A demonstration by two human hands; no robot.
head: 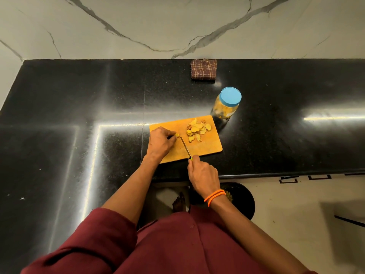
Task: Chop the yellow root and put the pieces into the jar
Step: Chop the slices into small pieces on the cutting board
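Fingers (172, 137) of our left hand (160, 142) pinch the yellow root (178, 134) on the board (205, 148); right hand (204, 175) grips the knife (185, 148), slices (197, 130) at 2 o'clock.

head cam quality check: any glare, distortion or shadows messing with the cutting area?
Head view: strong white glare streaks on the black countertop, one running up to the cutting board; wide-angle bending of the counter edges; the board itself evenly lit, cut slices and knife legible; the root stub under the left hand is small and mostly hidden; jar casts a short shadow toward the board.
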